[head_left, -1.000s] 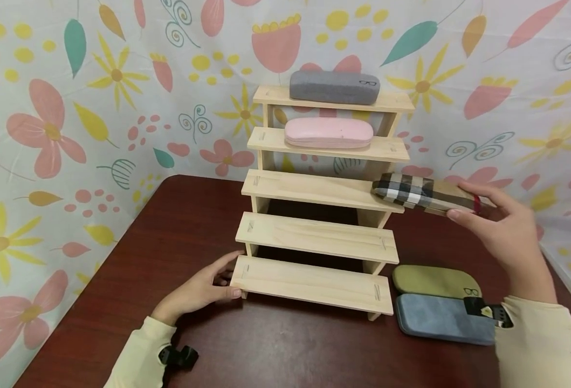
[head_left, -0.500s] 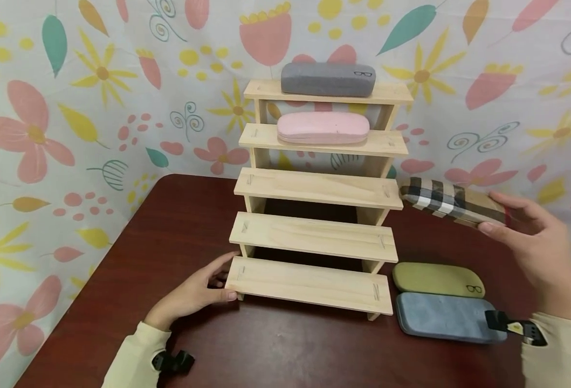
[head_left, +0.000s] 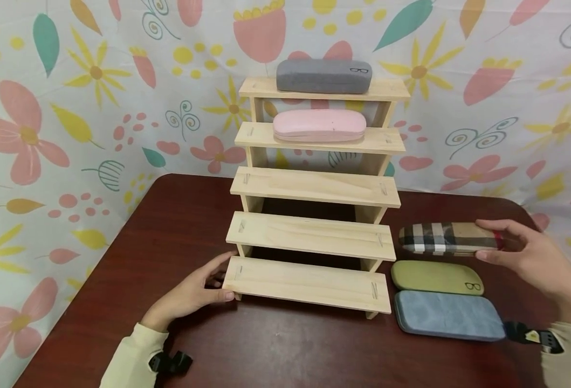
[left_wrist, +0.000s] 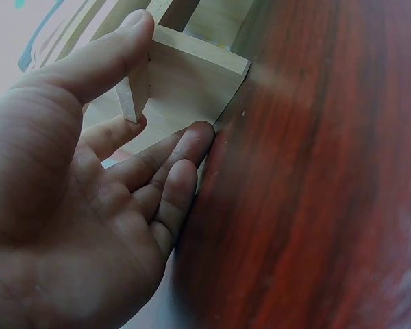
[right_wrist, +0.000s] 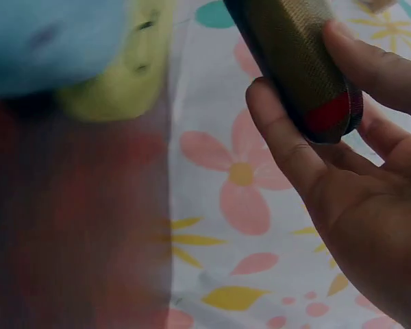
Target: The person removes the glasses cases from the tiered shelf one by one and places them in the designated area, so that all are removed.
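In the head view, a five-step wooden display stand [head_left: 309, 283] stands on the table. My left hand [head_left: 188, 296] grips the left end of its lowest board; in the left wrist view the thumb [left_wrist: 113, 58] and index finger lie on either side of the wood. My right hand [head_left: 528, 253] pinches the right end of a plaid glasses case [head_left: 450, 238], right of the stand and just behind a green glasses case [head_left: 435, 277]. The right wrist view shows the plaid case's red-striped end [right_wrist: 325, 113] between thumb and fingers. Whether its underside touches the table, I cannot tell.
A blue glasses case [head_left: 447, 315] lies in front of the green one. On the stand's top step sits a grey glasses case [head_left: 324, 75], with a pink glasses case [head_left: 319, 125] one step lower. Flowered cloth [head_left: 96, 108] hangs behind the dark red table [head_left: 285, 355].
My right hand has taken the plaid case off the right end of the middle step, then moved it right and down behind the green case. The left hand stays on the stand.
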`<state>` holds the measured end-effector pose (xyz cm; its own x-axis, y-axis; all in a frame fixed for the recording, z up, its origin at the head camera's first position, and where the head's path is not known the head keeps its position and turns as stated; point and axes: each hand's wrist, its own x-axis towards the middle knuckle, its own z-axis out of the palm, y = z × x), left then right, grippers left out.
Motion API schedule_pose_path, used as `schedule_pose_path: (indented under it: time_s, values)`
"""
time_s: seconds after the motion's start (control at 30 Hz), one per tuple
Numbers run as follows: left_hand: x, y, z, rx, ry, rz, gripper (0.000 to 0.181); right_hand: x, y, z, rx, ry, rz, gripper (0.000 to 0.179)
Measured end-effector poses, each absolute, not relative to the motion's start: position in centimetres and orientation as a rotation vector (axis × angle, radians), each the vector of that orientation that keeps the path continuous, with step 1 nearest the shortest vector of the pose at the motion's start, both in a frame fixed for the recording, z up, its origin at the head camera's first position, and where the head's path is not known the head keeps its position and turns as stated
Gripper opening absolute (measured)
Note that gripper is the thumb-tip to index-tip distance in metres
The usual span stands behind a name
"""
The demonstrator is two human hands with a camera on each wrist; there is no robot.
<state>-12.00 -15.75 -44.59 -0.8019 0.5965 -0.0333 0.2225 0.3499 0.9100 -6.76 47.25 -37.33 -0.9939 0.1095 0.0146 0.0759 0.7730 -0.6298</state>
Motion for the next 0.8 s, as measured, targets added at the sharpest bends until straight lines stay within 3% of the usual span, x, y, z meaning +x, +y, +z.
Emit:
schedule_pose_path:
  time_s: [0.53, 0.8]
  values:
    - [-11.9, -15.6, -44.5, 0.74, 2.24, 1.456, 0.084, -7.2, 49.2, -39.8, -0.109, -3.04, 1.076, 0.075]
    - [-11.9, -15.7, -44.4, 0.743, 2.236, 1.461, 0.083, -7.3, 50.1, -41.1, 0.033, -3.055, 1.104, 0.068]
